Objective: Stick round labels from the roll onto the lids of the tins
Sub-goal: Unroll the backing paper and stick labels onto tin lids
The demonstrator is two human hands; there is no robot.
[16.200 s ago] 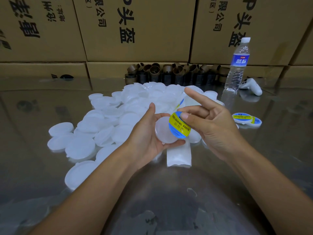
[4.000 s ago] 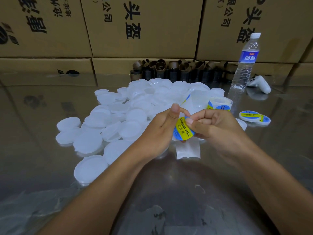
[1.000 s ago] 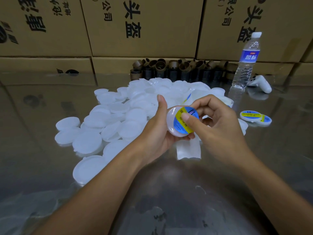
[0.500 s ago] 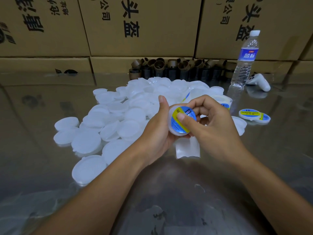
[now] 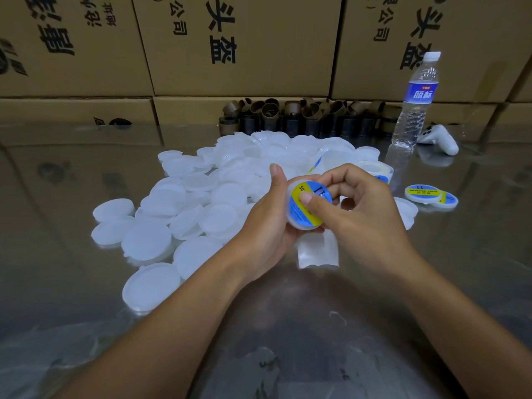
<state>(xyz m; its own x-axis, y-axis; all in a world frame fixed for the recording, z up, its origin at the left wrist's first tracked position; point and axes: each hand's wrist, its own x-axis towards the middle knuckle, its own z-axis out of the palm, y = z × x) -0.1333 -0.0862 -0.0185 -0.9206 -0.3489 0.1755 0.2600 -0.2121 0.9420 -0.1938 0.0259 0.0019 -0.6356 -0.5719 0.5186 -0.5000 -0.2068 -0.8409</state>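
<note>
Lid [image 5: 299, 223] sits above table centre, gripped at its left rim by the curled left hand [image 5: 270, 226], face tilted rightward toward the right hand [image 5: 357, 211], whose thumb presses flat on the label [image 5: 309, 205], remaining fingers loosely curled, holding nothing.

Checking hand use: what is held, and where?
Left hand grips the round white plastic lid by its rim; right hand thumb presses its blue-yellow label.
</note>
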